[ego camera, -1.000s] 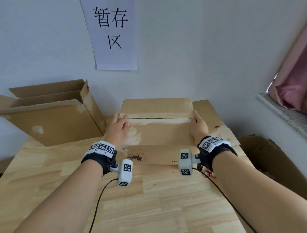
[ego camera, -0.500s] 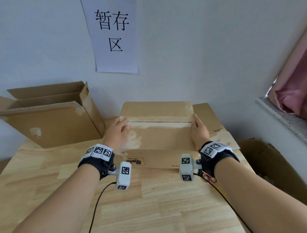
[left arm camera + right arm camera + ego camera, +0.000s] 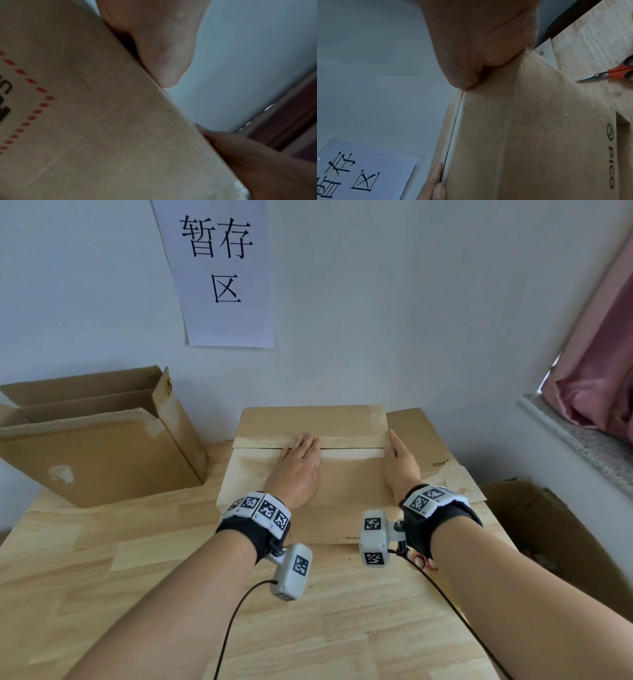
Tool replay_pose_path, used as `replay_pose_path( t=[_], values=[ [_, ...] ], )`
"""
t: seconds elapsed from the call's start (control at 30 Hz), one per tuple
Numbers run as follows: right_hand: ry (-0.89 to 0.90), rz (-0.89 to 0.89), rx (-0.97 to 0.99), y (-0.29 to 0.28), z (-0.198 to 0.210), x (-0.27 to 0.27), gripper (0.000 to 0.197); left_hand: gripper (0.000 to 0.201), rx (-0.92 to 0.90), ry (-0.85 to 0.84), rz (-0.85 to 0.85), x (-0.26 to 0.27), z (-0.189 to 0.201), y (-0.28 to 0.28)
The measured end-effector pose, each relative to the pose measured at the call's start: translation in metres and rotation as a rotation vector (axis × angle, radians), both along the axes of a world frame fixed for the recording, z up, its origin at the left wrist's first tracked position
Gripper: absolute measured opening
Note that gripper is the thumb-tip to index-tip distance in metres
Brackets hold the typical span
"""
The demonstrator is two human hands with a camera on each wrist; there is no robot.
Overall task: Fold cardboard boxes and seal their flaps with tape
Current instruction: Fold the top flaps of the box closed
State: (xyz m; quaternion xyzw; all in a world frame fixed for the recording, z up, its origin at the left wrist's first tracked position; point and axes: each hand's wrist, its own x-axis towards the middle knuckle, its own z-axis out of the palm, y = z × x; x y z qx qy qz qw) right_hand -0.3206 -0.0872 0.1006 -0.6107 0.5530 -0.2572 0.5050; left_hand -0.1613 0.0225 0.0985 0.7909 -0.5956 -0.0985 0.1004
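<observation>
Head view, box: brown corrugated cardboard box (image 3: 342, 474) lies on the pale wooden table (image 3: 137, 577), straight ahead of both wrists, its two top flaps folded shut.
Head view, seam: the dark slit between the flaps (image 3: 352, 447) runs crosswise, from one hand to the other; this is the long axis that tape would have to follow.
Head view, left hand: left hand (image 3: 297, 467) lies flat, fingers straight, pressing the near flap, fingertips reaching over the seam around its middle; grasps nothing.
Head view, right hand: right hand (image 3: 399, 462) stands flat against the box's right end, fingers straight, steadying the corner where the seam ends; grasps nothing.
Head view, surroundings: second open cardboard box (image 3: 99, 440) well off beyond the left hand; white paper sign with black characters (image 3: 219, 272) on the wall ahead.
Left wrist view: palm heel rests on the box wall, printed with a red dashed mark (image 3: 34, 108).
Right wrist view: red-handled scissors (image 3: 611, 74) lie on the table behind the right hand, nearer that hand.
Judgement: flaps are closed and held; no tape appears in any view, so sealing is not yet begun.
</observation>
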Motion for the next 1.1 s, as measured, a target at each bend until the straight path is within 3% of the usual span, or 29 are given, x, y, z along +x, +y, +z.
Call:
replay_pose_path(
  t=[0.17, 0.27, 0.4, 0.53, 0.6, 0.7, 0.77, 0.83, 0.93, 1.1],
  values=[
    [-0.162, 0.009, 0.105, -0.002, -0.003, -0.014, 0.044, 0.050, 0.004, -0.006, -0.012, 0.002, -0.004, -0.001],
    [-0.241, -0.104, 0.239, -0.006, -0.031, -0.051, 0.043, 0.050, -0.010, -0.017, -0.007, 0.000, -0.007, 0.000],
    [0.044, -0.350, 0.290, -0.006, -0.096, -0.126, 0.032, 0.050, -0.033, -0.037, -0.007, 0.002, -0.009, -0.001],
    [0.214, -0.364, 0.229, 0.013, -0.134, -0.164, 0.026, 0.049, -0.048, -0.051, -0.010, 0.000, -0.010, -0.003],
    [0.338, -0.289, 0.233, 0.024, -0.141, -0.168, 0.025, 0.049, -0.050, -0.051, -0.009, 0.000, -0.009, -0.003],
    [0.662, -0.081, 0.279, 0.032, -0.146, -0.168, 0.020, 0.049, -0.053, -0.055, -0.006, 0.001, -0.010, -0.003],
    [0.765, 0.034, 0.334, 0.036, -0.150, -0.169, 0.026, 0.049, -0.054, -0.059, -0.009, 0.000, -0.010, -0.002],
    [0.806, 0.077, 0.333, 0.041, -0.151, -0.171, 0.026, 0.049, -0.051, -0.059, -0.012, 0.001, -0.010, -0.001],
    [0.788, 0.005, 0.249, 0.045, -0.152, -0.171, 0.034, 0.049, -0.055, -0.061, -0.005, 0.003, -0.009, -0.002],
    [0.866, 0.038, 0.314, 0.054, -0.162, -0.173, 0.041, 0.048, -0.051, -0.055, -0.001, 0.003, -0.010, -0.004]
  ],
)
